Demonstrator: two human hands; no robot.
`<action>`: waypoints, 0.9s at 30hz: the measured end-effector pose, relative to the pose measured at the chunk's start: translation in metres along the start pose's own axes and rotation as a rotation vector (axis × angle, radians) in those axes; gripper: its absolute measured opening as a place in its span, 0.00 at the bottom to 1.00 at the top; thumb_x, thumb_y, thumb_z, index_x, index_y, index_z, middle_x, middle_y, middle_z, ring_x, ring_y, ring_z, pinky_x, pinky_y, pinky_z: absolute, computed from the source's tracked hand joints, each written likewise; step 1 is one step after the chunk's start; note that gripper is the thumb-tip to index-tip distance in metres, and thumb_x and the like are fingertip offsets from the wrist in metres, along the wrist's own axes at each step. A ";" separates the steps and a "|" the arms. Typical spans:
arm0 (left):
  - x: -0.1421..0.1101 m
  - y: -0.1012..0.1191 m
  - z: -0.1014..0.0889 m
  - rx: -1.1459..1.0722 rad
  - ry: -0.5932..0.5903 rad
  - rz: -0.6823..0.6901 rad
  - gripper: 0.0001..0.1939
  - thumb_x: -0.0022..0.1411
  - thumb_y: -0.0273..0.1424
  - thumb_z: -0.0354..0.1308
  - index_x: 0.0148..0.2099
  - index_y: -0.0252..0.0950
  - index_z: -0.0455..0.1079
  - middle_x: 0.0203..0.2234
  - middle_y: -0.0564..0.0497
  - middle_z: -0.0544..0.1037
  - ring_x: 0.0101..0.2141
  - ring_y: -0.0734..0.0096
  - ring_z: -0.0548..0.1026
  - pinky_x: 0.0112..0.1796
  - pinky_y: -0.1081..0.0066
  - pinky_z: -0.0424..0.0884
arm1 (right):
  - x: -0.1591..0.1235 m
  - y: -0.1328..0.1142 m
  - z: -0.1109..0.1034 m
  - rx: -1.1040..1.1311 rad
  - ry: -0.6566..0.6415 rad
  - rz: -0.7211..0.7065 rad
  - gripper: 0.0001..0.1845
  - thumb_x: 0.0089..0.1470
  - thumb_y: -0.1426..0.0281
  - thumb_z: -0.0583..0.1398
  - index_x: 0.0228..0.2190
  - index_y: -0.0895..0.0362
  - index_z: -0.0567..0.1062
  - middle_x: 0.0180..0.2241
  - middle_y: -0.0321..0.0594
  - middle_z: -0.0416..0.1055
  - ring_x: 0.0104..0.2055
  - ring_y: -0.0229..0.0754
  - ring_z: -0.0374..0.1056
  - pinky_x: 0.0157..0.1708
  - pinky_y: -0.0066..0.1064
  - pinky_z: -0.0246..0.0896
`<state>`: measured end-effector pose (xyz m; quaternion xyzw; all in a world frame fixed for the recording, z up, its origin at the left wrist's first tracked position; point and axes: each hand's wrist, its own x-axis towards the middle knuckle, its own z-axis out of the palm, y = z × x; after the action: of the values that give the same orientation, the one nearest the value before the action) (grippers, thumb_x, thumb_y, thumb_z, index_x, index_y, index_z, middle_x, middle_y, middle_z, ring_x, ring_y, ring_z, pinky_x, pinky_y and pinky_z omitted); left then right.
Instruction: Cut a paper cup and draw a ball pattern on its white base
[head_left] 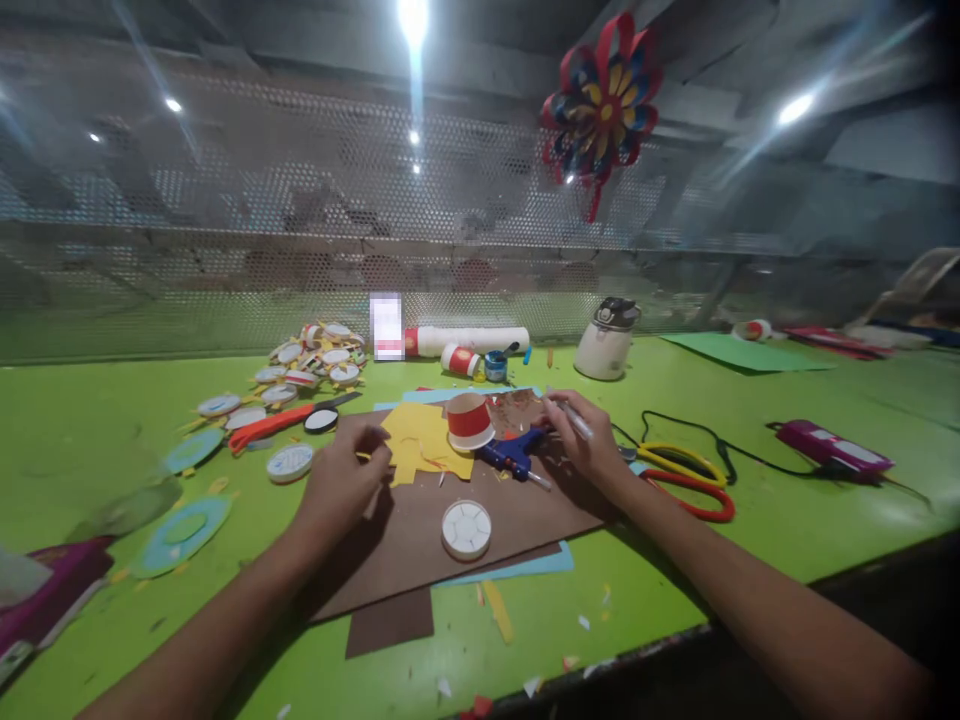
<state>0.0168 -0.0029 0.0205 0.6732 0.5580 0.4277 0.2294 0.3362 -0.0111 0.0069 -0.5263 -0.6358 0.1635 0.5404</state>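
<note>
My left hand (343,482) rests curled on the brown paper sheet (420,545), its fingertips pinching the left edge of the yellow paper piece (420,438). My right hand (583,432) is closed round a thin pen-like stick (577,421), just right of the blue glue gun (514,452). A red-and-white paper cup (469,420) stands upside down on the yellow paper between my hands. A white round lid (466,528) lies on the brown sheet nearer to me.
Round paper discs (307,365) and orange-handled scissors (281,422) lie at the left. A white glue bottle (469,340), a white jar (606,340), yellow and red scissors (686,478), a black cable and a magenta device (832,448) lie behind and right. A paper flower (602,105) hangs on the mesh wall.
</note>
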 end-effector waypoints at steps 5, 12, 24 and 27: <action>0.022 -0.010 -0.021 -0.067 0.182 -0.104 0.09 0.63 0.30 0.58 0.45 0.34 0.71 0.34 0.51 0.79 0.38 0.64 0.78 0.41 0.63 0.75 | -0.001 -0.006 -0.004 0.022 0.090 -0.038 0.14 0.60 0.58 0.61 0.40 0.55 0.73 0.27 0.39 0.77 0.32 0.46 0.77 0.37 0.39 0.72; 0.035 -0.035 -0.016 -0.139 0.179 -0.203 0.16 0.68 0.37 0.59 0.54 0.34 0.70 0.49 0.45 0.75 0.44 0.62 0.77 0.44 0.57 0.76 | 0.004 0.000 -0.010 0.016 0.150 -0.058 0.15 0.55 0.57 0.61 0.39 0.55 0.73 0.26 0.39 0.78 0.29 0.46 0.76 0.33 0.37 0.72; 0.037 -0.056 -0.005 -0.171 0.223 -0.255 0.18 0.68 0.37 0.59 0.56 0.35 0.68 0.51 0.44 0.74 0.45 0.60 0.76 0.44 0.56 0.76 | 0.004 0.004 -0.004 -0.012 0.116 -0.094 0.15 0.56 0.60 0.58 0.39 0.57 0.75 0.24 0.40 0.78 0.27 0.48 0.75 0.29 0.36 0.69; 0.033 -0.056 0.002 -0.122 0.159 -0.203 0.18 0.68 0.37 0.59 0.56 0.35 0.68 0.51 0.44 0.74 0.45 0.60 0.76 0.44 0.56 0.76 | 0.004 0.007 -0.003 -0.016 0.109 -0.084 0.16 0.57 0.59 0.57 0.40 0.57 0.75 0.24 0.41 0.78 0.27 0.47 0.75 0.29 0.35 0.69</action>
<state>-0.0118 0.0436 -0.0139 0.5619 0.6128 0.4873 0.2669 0.3428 -0.0065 0.0050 -0.5116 -0.6282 0.1067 0.5764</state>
